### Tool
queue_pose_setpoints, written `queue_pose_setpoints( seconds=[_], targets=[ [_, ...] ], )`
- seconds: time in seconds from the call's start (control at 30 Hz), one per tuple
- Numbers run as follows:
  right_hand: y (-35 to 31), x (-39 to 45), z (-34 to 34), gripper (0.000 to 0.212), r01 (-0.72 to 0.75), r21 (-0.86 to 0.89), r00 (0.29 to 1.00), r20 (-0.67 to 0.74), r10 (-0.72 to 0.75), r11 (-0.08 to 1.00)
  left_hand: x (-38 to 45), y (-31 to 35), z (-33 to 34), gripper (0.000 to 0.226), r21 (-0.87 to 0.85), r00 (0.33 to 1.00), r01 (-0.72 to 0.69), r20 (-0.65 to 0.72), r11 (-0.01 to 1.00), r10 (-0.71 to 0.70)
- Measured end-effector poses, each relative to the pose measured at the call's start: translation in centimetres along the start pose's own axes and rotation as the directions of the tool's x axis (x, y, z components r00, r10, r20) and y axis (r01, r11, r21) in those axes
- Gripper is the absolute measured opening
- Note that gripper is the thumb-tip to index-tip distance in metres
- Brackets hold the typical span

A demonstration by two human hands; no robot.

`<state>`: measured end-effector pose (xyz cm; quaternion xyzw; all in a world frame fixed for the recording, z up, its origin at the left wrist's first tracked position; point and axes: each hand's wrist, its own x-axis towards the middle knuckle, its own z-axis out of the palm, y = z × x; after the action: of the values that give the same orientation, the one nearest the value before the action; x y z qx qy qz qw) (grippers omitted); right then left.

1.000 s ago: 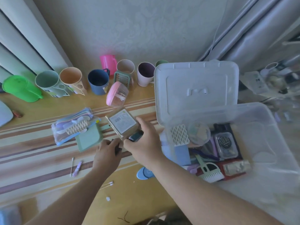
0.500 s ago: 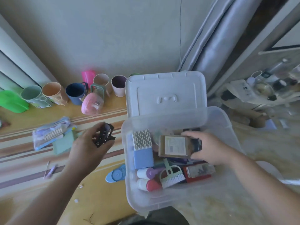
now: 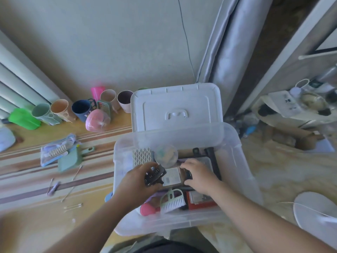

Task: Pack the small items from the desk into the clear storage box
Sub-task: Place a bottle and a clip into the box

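Since half a second ago the left hand [image 3: 138, 179] has come across from over the desk to inside the clear storage box [image 3: 235, 143], and the right hand [image 3: 198, 177] has lowered the brown labelled bottle [image 3: 175, 177] further in, near the middle of the box. Box sits at desk edge, white lid [image 3: 176, 106] propped open behind it. Bottle lies on its side, long axis running left-right, dark cap end under the right hand, label end toward the left hand. Right hand grips the cap end, fingers curled over it, forearm coming in from lower right. Left hand is just beside the bottle's label end, fingers curled round a black claw clip [image 3: 155, 175], forearm from lower left. Clip is above the bottle's left end, touching or nearly so, cannot tell. Likely next: release both into the box. Still on the desk [image 3: 27, 225]: green dustpan [image 3: 70, 160], zip pouch [image 3: 54, 152], cotton swabs [image 3: 73, 206].
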<state>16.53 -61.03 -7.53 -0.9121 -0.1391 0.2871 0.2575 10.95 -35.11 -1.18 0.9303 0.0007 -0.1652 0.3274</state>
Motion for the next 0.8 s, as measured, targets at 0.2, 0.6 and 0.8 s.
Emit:
queue_pose_setpoints(
  seconds=[0.2, 0.6, 0.8],
  targets=[
    [-2.4, -3.7, -2.4, 0.066, 0.306, -0.013, 0.944, -0.124, -0.306, 0.952, -0.2, 1.9, 1.7, 0.051, -0.073, 0.974, 0.117, 0.205, 0.990, -0.100],
    [-4.7, -4.6, -0.1, 0.050, 0.219, -0.166, 0.970, 0.139, -0.197, 0.961, 0.0, 1.0, 2.8, 0.051, 0.211, 0.992, -0.123, 0.011, 0.970, 0.123],
    [-5.9, -3.2, 2.4, 0.053, 0.196, -0.178, 0.926, 0.357, -0.122, 0.964, -0.9, -2.6, 1.8, 0.038, 0.415, 0.953, -0.185, -0.145, 0.891, 0.266]
  ],
)
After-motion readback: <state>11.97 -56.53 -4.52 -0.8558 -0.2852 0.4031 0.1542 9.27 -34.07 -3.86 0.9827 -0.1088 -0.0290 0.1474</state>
